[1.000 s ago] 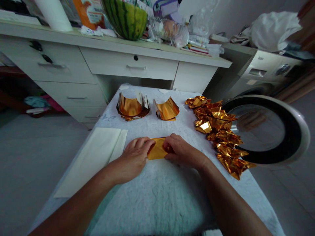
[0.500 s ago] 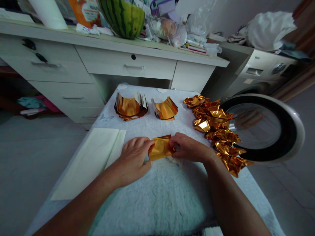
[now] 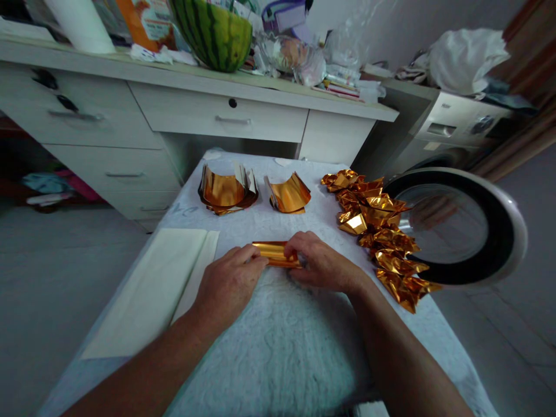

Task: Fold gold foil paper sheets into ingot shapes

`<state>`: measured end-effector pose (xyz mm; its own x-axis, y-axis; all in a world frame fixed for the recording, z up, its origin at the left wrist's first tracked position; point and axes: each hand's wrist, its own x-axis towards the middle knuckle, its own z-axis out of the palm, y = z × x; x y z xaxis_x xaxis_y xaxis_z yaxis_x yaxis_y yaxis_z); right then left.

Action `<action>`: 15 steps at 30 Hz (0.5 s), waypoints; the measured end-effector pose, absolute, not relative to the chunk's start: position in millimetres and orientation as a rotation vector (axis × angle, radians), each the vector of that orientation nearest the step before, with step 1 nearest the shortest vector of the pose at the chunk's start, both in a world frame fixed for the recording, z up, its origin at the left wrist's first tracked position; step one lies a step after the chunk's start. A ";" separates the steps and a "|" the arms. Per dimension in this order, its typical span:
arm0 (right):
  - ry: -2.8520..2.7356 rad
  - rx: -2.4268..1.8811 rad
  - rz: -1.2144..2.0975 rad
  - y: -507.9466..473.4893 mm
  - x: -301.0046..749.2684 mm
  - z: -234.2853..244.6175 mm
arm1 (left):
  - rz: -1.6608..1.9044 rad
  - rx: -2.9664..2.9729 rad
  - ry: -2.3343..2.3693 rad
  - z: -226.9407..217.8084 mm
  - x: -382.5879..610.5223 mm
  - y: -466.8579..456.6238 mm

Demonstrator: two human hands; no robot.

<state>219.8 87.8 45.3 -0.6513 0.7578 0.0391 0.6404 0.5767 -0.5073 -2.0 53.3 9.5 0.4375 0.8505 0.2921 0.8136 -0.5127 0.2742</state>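
Both of my hands pinch one gold foil sheet [image 3: 273, 253] over the white cloth-covered table [image 3: 282, 347]. My left hand [image 3: 228, 284] grips its left end with curled fingers. My right hand [image 3: 319, 263] holds its right end. The sheet is folded into a narrow strip lying flat between them. Beyond it stand two stacks of curled gold foil sheets [image 3: 226, 191] [image 3: 289, 196]. A row of folded gold foil pieces [image 3: 382, 231] runs along the table's right edge.
A cream folded paper or cloth [image 3: 152, 289] lies at the table's left. A washing machine's round open door [image 3: 456, 226] juts in at the right. Behind stands a drawer desk [image 3: 217, 116] carrying a watermelon [image 3: 212, 32] and clutter.
The foil sheet went from a wider, partly lifted sheet to a narrow folded strip. Both hands shifted slightly as they folded it down.
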 end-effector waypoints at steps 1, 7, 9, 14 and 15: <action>-2.566 -1.173 0.666 87.6 218.6 44.2 | 0.606 2.584 1.502 8.7 -2.4 53.2; -2.520 -1.202 0.598 89.9 214.6 32.9 | 0.687 2.546 1.477 6.5 -4.0 55.8; -2.514 -1.182 0.631 91.0 215.3 30.8 | 0.697 2.523 1.467 7.4 -4.1 56.4; -2.528 -1.145 0.724 91.5 218.3 34.9 | 0.593 2.419 1.474 10.9 -5.5 56.5; -2.533 -1.144 0.741 91.3 218.8 36.2 | 0.569 2.396 1.464 11.4 -5.9 56.8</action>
<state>218.8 91.3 36.2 -0.6543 0.7557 0.0297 0.6206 0.5589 -0.5500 -5.9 56.8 11.4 0.4101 0.8928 0.1863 0.7843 -0.4494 0.4276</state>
